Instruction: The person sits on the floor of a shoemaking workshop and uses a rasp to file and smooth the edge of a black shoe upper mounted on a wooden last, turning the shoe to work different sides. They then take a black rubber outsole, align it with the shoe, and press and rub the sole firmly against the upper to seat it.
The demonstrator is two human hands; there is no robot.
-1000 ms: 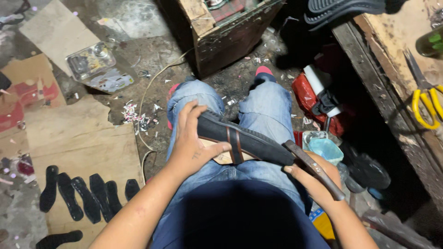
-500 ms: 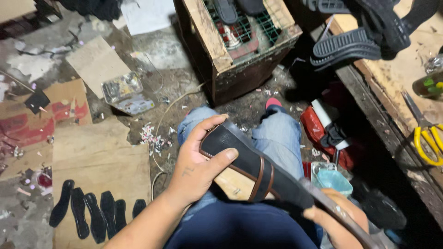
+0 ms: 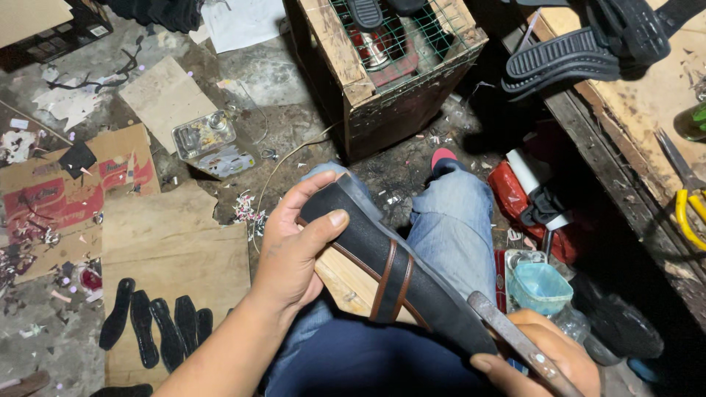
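At the far left, flattened cardboard sheets [image 3: 169, 257] covered the floor, with a row of black sole cut-outs [image 3: 158, 327] lying on the lower sheet. Above them sat a small clear container with a metal cap [image 3: 206, 136] on the grimy floor.

Your left hand [image 3: 294, 254] rested over your lap, its grip closed around the front end of the black sandal [image 3: 397, 276]: the thumb pressed on top of the sole and the fingers curled under its edge. The sandal lay slantwise across your jeans, toe end up and left, heel end down and right, with two brown straps [image 3: 390, 290] crossing its middle. A pale wooden board [image 3: 346, 283] showed beneath it.

Beyond your knees stood a wooden crate with a wire-mesh top [image 3: 390, 66].

Your right hand [image 3: 544, 360] sat at the lower edge, its grip wrapped around a flat metal tool [image 3: 507, 334] whose tip lay against the sandal's heel end. Just beside it stood a pale blue plastic cup [image 3: 540, 287]. On the tabletop at the far right lay yellow-handled scissors [image 3: 687, 209] and black treaded soles [image 3: 581, 51].
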